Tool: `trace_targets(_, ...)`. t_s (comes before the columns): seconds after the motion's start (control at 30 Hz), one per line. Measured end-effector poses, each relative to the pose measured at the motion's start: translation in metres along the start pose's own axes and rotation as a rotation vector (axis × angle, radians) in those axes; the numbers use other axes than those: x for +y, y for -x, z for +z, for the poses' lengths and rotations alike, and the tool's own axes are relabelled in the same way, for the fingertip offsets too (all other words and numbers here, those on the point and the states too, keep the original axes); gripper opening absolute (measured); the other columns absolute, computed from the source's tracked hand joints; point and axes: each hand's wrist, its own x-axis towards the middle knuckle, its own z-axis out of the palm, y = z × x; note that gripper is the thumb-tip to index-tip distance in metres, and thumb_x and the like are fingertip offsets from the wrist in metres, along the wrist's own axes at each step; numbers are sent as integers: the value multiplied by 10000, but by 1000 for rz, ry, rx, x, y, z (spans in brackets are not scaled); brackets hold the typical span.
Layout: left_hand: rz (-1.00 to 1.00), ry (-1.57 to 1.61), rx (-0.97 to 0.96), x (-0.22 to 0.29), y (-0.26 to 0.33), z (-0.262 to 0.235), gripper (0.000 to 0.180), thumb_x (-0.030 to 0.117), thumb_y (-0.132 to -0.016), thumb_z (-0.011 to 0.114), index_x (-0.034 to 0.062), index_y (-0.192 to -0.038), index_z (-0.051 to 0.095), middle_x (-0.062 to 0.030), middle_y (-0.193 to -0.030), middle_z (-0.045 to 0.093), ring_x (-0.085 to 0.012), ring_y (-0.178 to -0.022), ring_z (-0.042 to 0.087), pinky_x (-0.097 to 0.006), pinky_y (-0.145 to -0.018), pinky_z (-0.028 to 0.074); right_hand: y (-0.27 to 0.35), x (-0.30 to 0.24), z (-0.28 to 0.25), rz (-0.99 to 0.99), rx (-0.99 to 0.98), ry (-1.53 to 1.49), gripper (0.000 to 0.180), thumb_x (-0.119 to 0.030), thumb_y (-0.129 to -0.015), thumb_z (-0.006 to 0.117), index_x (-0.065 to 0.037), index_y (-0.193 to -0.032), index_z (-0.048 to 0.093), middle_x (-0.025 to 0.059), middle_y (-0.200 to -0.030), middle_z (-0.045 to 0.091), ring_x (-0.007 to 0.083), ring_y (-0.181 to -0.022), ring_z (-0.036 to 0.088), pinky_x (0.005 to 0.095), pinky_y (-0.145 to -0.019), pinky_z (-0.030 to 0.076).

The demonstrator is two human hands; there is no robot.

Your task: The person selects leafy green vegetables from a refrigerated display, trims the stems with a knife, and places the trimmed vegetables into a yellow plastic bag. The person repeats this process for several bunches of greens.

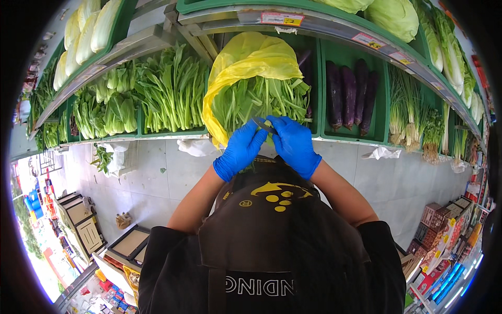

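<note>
Both my hands wear blue gloves and meet in front of my chest, at the near edge of a yellow plastic bag. My right hand is closed on a small dark blade-like tool, whose tip points left toward my other hand. My left hand is closed beside the tool, fingertips pinched together. What it grips is mostly hidden; a bit of green shows between the hands. Loose leafy greens with cut stems fill the open bag, just beyond my fingers.
Green crates line the shelf: leafy greens left of the bag, eggplants and spring onions to its right. An upper metal shelf edge overhangs them. Below lies a pale tiled floor with a white basket at the left.
</note>
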Motion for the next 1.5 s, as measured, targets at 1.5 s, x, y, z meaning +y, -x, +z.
trace_targets(1.5, 71, -141, 406, -16, 22, -27, 182, 129, -816, 711, 52, -967, 647, -106, -892, 656, -219, -749, 645, -316, -667, 510, -91, 124, 2, 987, -461, -1405, 222, -236, -875, 569, -40, -964, 624, 81, -942, 679, 118, -536, 528, 253, -471, 457)
